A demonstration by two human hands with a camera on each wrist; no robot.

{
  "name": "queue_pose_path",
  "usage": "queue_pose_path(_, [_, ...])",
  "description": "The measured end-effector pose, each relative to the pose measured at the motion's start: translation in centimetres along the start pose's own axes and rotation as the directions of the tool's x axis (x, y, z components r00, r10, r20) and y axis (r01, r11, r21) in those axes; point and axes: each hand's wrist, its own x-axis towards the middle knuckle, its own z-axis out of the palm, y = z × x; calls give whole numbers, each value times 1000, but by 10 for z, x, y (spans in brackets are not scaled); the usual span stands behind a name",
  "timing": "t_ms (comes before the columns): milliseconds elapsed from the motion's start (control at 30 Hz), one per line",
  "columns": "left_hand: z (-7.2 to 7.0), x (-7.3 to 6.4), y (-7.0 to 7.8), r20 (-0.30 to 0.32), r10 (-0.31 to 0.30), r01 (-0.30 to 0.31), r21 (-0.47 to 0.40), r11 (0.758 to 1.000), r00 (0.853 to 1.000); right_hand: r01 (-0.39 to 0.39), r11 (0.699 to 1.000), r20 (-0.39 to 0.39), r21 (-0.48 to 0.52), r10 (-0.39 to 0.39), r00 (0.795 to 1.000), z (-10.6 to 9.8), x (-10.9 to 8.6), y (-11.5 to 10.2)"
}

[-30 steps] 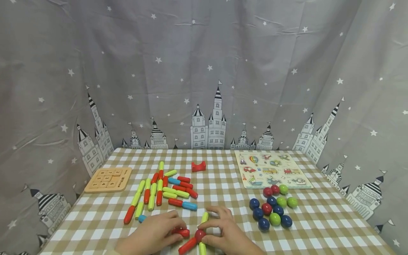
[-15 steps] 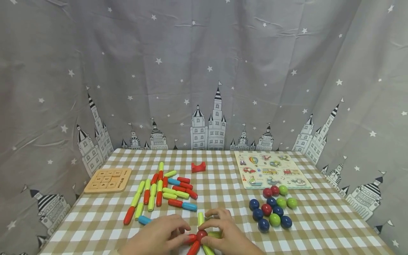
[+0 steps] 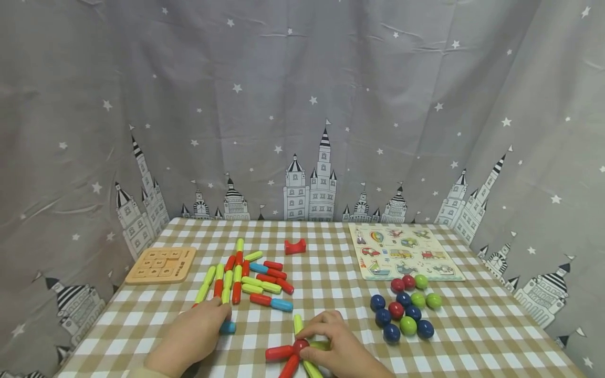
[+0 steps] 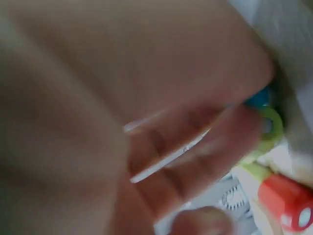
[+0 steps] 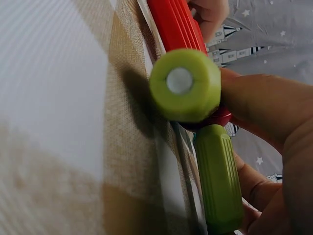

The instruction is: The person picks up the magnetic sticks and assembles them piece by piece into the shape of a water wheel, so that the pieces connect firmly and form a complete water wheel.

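Near the front edge my right hand (image 3: 337,344) pinches a red ball (image 3: 300,346) between thumb and fingers. Sticks radiate from that ball: red sticks (image 3: 279,353) toward the left and front, yellow-green sticks (image 3: 297,324) toward the back and right. Seen from the right wrist, a green stick (image 5: 218,181) points away from the ball (image 5: 222,116), and another's pale round end faces the camera. My left hand (image 3: 191,333) reaches over a blue stick (image 3: 228,327), which it partly covers. Its fingers (image 4: 195,176) look extended and blurred in the left wrist view, close to a red stick (image 4: 286,200).
Behind the left hand lie several red, yellow-green and blue sticks (image 3: 237,283). A wooden number puzzle (image 3: 188,257) sits at far left, a red cradle-shaped block (image 3: 295,247) at back centre. Several coloured balls (image 3: 396,310) and a picture puzzle board (image 3: 460,275) are on the right.
My left hand first brought a red stick against the red ball, then let it go there and moved left to the blue stick. The right hand kept hold of the ball, which turned a little.
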Motion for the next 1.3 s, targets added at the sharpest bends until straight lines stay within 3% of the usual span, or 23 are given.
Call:
queue_pose_path(67, [3,1,6,-17,51,-51,7,999,999,9,1000,2,5,-9,1000,0,0,0])
queue_pose_path(133, [7,2,13,-23,146,-147,-17,989,989,20,1000,4,15,-20,1000,0,-1,1])
queue_pose_path(267, [16,4,28,-9,367,-364,-142,920,930,11,998,0,54,-11,1000,1,0,0])
queue_pose_path(333, [20,4,34,-7,419,-412,-195,890,908,3,998,-7,62,-3,1000,2,1,0])
queue_pose_path(433, [22,3,38,-10,431,-421,-233,877,902,18,998,-13,59,-18,1000,4,2,-1])
queue_pose_path(600, [22,2,41,-43,463,-461,-216,861,885,63,995,2,81,-63,998,6,5,-1])
queue_pose_path(800, [24,3,40,-53,443,-441,-252,861,895,103,991,-5,83,-103,995,7,5,1])
queue_pose_path(933, [25,4,40,-76,443,-448,-225,865,893,96,993,-13,71,-96,995,4,3,0])
queue_pose_path(1000, [26,5,40,-90,428,-438,-201,877,899,95,996,-88,-6,-95,992,-1,0,-1])
queue_pose_path(1067, [26,5,41,-111,403,-417,-170,893,908,59,987,-258,-152,-97,961,-8,-4,-2])
queue_pose_path(1100, [26,5,42,-127,392,-409,-154,900,911,-4,971,-367,-237,-85,926,-15,-6,-3])
queue_pose_path(1167, [26,5,43,-156,374,-395,-135,909,914,-202,915,-570,-349,-36,821,-31,-11,-3])
queue_pose_path(1233, [24,4,43,-181,374,-400,-131,907,909,-405,845,-695,-351,55,717,-48,-16,1])
queue_pose_path(1267, [23,3,43,-189,384,-411,-134,902,904,-481,808,-723,-341,101,683,-55,-17,3])
queue_pose_path(1300, [22,3,43,-187,397,-424,-141,895,899,-539,774,-735,-333,145,662,-60,-18,6])
